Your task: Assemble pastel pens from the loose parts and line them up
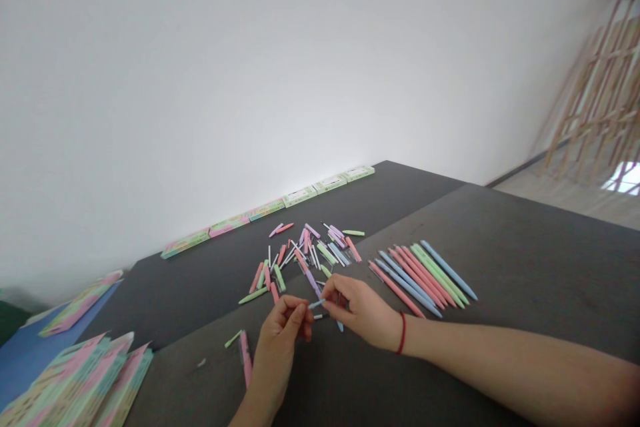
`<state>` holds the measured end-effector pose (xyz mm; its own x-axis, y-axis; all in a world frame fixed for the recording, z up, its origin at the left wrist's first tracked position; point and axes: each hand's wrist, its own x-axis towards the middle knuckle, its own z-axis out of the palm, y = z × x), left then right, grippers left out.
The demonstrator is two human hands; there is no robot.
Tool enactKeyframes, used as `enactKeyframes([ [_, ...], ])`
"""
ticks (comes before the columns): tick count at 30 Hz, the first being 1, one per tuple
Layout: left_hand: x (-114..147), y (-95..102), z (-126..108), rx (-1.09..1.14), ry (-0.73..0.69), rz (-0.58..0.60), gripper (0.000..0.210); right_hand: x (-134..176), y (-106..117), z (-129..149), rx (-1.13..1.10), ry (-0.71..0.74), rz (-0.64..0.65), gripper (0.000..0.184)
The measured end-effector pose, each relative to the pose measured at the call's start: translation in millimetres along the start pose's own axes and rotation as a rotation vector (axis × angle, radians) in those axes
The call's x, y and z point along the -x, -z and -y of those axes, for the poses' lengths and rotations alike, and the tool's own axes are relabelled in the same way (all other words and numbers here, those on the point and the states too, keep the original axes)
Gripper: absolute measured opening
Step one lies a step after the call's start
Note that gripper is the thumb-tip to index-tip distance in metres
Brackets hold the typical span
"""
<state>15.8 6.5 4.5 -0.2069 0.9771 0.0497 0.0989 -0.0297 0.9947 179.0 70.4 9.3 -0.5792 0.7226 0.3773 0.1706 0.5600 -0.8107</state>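
Between my hands is a small light blue pen part [316, 304], gripped at its two ends by fingertips. My left hand [284, 333] pinches its left end, and my right hand [356, 310] pinches the right end. Just under the right fingers lies a blue pointed piece [340, 326], mostly hidden. Beyond the hands spreads a loose heap of pink, green, purple and blue pen parts with white refills [314, 257]. A pink barrel [245, 357] and a thin green piece [233, 339] lie beside my left wrist.
Pink, blue and green pens [425, 277] lie side by side to the right. Flat pastel boxes [300, 195] line the wall edge of the black table [525, 267]. Stacked pastel packs [75, 380] stand at lower left, near a blue surface [20, 360]. Wooden racks [595, 93] stand far right.
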Motion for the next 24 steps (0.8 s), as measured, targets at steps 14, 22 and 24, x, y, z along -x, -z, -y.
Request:
enactKeyframes([
  [14, 14.9, -4.6, -16.6, -0.365, -0.152, -0.065, 0.017, 2.7, -6.7, 1.8, -0.253, -0.126, 0.125, 0.009],
  [22, 17.0, -7.2, -20.4, -0.501, -0.174, -0.034, 0.018, -0.7, -14.1, 1.3, -0.574, -0.239, 0.158, 0.008],
  [24, 14.9, -6.1, -20.5, -0.508, -0.144, -0.022, 0.017, -1.9, -16.4, 0.1, -0.615, -0.277, 0.159, 0.009],
])
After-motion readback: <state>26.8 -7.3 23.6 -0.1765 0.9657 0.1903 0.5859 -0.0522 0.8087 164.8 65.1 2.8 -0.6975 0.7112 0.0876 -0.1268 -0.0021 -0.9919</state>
